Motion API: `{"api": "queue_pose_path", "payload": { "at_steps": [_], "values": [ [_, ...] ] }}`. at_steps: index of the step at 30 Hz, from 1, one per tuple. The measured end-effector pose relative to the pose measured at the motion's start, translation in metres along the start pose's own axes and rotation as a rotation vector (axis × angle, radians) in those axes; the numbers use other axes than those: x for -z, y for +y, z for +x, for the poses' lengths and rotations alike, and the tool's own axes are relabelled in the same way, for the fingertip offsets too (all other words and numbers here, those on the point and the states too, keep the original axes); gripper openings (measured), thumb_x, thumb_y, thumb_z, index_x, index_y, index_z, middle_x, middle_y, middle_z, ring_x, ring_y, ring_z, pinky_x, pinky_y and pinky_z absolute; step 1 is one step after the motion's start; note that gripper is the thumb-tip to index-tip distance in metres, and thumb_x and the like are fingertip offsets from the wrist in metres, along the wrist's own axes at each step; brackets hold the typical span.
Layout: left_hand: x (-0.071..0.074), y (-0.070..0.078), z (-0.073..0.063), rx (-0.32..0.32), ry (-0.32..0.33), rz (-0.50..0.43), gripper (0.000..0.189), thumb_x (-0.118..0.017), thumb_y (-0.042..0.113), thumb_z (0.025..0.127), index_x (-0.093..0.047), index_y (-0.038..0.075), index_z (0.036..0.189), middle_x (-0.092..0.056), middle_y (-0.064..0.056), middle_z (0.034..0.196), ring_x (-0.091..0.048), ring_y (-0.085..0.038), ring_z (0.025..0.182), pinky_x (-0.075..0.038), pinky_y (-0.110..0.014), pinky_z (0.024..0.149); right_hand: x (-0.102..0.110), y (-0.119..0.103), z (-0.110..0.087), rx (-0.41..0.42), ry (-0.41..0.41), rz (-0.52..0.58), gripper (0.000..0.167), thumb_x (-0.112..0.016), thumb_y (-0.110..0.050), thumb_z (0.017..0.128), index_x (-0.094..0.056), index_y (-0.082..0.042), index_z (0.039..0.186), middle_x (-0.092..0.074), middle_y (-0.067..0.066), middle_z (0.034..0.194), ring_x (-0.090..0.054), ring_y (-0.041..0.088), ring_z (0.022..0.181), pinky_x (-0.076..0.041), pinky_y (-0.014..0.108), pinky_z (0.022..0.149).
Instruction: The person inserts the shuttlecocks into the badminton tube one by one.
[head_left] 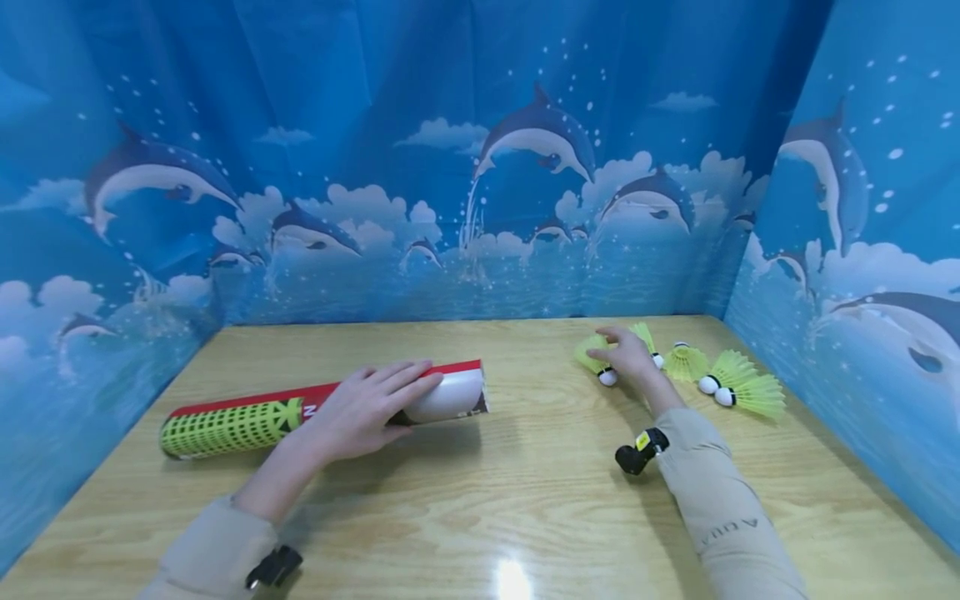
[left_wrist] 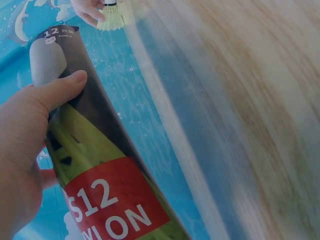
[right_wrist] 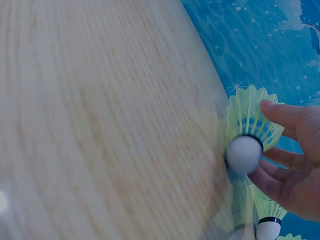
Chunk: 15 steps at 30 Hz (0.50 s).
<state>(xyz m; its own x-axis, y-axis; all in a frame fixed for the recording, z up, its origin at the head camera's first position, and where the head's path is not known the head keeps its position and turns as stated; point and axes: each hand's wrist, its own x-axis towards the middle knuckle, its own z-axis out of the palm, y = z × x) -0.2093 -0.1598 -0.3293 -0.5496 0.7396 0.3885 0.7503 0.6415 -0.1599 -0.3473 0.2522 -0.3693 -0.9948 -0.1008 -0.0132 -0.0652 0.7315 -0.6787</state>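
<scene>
Shuttlecock (right_wrist: 251, 131) is yellow-green and white-tipped, banded black. The right hand (head_left: 628, 357) holds it; the left hand (head_left: 367, 408) grips a red-and-green tube (left_wrist: 115, 170).

The tube (head_left: 240, 427), printed red, black, grey and yellow-green, is roughly level on its side, gripped toward its grey end by the left hand (head_left: 371, 408). The right hand (head_left: 628, 358) holds a shuttlecock (right_wrist: 246, 147) by its yellow-green skirt, white cork uncovered. Four similar shuttlecocks (head_left: 686, 365) lie close by.
</scene>
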Motion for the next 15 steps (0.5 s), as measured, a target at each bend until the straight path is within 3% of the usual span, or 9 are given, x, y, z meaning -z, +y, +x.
{"api": "queue_pose_path", "payload": {
  "at_steps": [4,8,15],
  "values": [
    [0.0,0.0001,-0.0001,0.01,-0.013,-0.002,0.084,-0.081,0.033,0.071,-0.039,0.017,0.142,-0.041,-0.006,0.143,-0.044,-0.025,0.125,-0.046,-0.05,0.086,0.0,0.0016,-0.0032,-0.019,0.029,0.02,0.062,-0.061,-0.029,0.09,-0.038,0.006,0.136,-0.042,0.033,0.131,-0.058,0.035,0.098,-0.049,0.041,0.081],
    [-0.0004,0.0002,0.0,0.008,-0.012,-0.004,0.084,-0.081,0.032,0.07,-0.039,0.017,0.142,-0.041,-0.006,0.143,-0.045,-0.026,0.124,-0.046,-0.05,0.086,-0.0004,0.004,-0.0052,-0.034,0.054,0.041,0.061,-0.06,-0.03,0.09,-0.04,0.007,0.135,-0.048,0.03,0.126,-0.06,0.021,0.072,-0.048,0.031,0.067],
    [-0.0007,0.0,0.0,-0.003,0.011,-0.004,0.085,-0.082,0.032,0.068,-0.041,0.016,0.141,-0.042,-0.008,0.142,-0.046,-0.026,0.123,-0.047,-0.051,0.084,0.0027,0.0073,-0.0105,-0.017,0.07,0.001,0.053,-0.057,-0.029,0.093,-0.046,0.005,0.132,-0.051,0.027,0.124,-0.06,0.025,0.078,-0.047,0.029,0.064]
  ]
}}
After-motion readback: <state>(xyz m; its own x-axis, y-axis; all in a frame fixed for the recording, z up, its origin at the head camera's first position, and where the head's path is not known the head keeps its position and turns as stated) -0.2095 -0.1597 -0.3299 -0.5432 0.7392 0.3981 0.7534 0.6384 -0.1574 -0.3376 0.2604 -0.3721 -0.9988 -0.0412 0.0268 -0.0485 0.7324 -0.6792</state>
